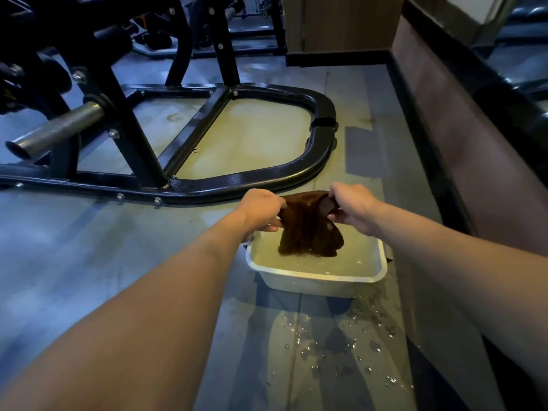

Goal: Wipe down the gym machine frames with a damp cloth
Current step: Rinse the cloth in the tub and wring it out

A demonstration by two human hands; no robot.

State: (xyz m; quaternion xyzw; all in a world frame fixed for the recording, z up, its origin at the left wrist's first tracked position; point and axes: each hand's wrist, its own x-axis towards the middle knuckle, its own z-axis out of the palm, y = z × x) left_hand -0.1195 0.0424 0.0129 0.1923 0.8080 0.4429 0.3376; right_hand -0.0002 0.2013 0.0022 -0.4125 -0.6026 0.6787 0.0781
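While I crouched over a basin (pixel 314 284) of water on the gym floor (pixel 89 247), both my hands were clamped on a dark brown cloth (pixel 310 226). My left hand (pixel 261 210) gripped its left top corner and my right hand (pixel 353 207) gripped the right one, fingers curled round the fabric. I held the cloth stretched between them above the basin, its lower edge hanging down and touching the water. Droplets (pixel 341 348) lay scattered on the floor on the near side of the basin. Just beyond my hands ran the curved black base of a machine frame (pixel 267 176), with a steel peg (pixel 56 130) jutting out at the left. A low dark-topped wall (pixel 474 149) ran along the right.
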